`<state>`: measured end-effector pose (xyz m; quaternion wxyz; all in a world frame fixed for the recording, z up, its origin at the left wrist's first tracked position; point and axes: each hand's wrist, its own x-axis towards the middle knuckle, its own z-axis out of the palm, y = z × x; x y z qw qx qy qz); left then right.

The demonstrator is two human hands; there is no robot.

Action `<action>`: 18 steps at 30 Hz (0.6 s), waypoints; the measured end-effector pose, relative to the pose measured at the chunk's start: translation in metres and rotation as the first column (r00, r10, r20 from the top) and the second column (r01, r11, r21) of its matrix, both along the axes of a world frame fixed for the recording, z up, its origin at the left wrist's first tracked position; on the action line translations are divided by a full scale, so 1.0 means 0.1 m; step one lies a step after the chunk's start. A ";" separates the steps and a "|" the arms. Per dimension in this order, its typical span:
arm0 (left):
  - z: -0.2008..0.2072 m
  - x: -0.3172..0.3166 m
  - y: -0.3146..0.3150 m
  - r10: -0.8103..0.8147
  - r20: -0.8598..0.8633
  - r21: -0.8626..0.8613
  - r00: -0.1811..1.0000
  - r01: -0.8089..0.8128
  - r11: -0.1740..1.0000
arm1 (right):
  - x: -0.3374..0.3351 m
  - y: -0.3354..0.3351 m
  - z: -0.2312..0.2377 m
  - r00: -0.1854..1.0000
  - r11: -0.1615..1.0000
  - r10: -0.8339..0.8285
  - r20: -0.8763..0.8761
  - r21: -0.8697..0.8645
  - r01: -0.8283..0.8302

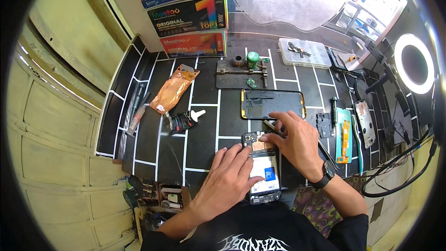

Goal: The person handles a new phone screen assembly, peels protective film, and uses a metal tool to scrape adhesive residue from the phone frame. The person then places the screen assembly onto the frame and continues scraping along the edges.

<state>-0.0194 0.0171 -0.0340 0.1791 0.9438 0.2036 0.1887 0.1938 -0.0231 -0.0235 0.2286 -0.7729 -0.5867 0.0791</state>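
An opened smartphone [265, 172] with its back off lies upright before me at the table's front edge. Its white battery [263, 176] with a blue patch is exposed, and a copper-coloured patch shows near the camera end. My left hand [227, 174] grips the phone's left side, the thumb across the battery and the fingers along the upper left edge. Bent over the upper right is my right hand [297, 142], its thumb tip touching the copper patch. A dark slim tool [274, 128] sits within its fingers; its tip is hidden.
A phone display panel [273, 104] lies just beyond the phone. Farther back are a board holder [234, 75] and a clear parts box [304, 53]. A copper-coloured pouch [175, 88] and black bottle [183, 122] lie left. A flex cable [344, 139], screwdriver [334, 111] and ring light [414, 62] are right.
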 end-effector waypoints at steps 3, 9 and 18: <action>0.00 0.01 -0.01 -0.001 -0.039 0.050 0.999 0.003 0.999 | 0.01 -0.01 -0.03 0.999 1.000 0.002 -0.046 0.009 -0.002; -0.03 0.05 -0.01 0.001 -0.059 0.069 0.998 0.003 0.998 | 0.02 -0.15 -0.12 0.988 0.974 0.031 -0.153 0.226 0.004; -0.06 0.09 -0.03 0.029 -0.106 0.083 0.994 -0.020 0.996 | -0.02 -0.58 -0.17 0.981 0.950 0.093 -0.169 0.310 -0.037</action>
